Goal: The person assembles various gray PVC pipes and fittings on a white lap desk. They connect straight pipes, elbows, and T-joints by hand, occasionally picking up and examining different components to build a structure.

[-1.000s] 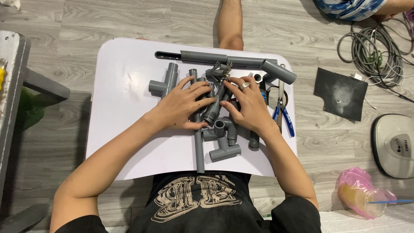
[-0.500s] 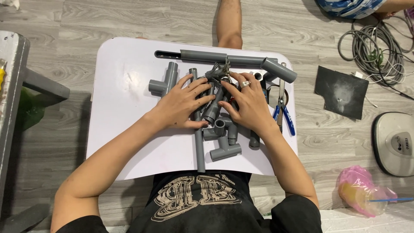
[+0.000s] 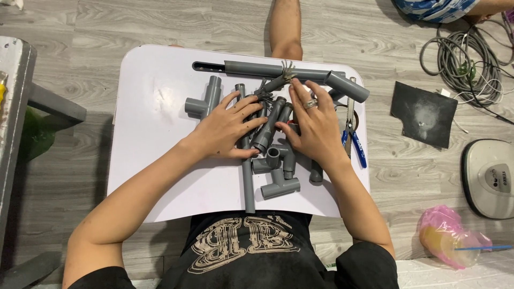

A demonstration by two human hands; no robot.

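Head view: left hand point(image 3: 227, 128) and right hand point(image 3: 316, 128) are lying on a pile of grey pipe fittings point(image 3: 270, 136) mid-table point(image 3: 155, 134), fingers spread flat, clamping nothing. Blue-handled pliers point(image 3: 353, 136) are lying just beside the right hand.

The floor is grey wood-grain plank flooring point(image 3: 107, 21), evenly lit with soft shadows. A small white rounded tabletop point(image 3: 155, 107) stands on it. At the left edge is a worn grey metal bench frame point(image 3: 21, 107), with something green point(image 3: 32, 134) beneath it, perhaps a bag. To the right lie a coil of grey cable point(image 3: 460, 53), a dark square mat point(image 3: 423, 113), a white rounded appliance point(image 3: 490, 176) and a crumpled pink plastic bag point(image 3: 447, 238).
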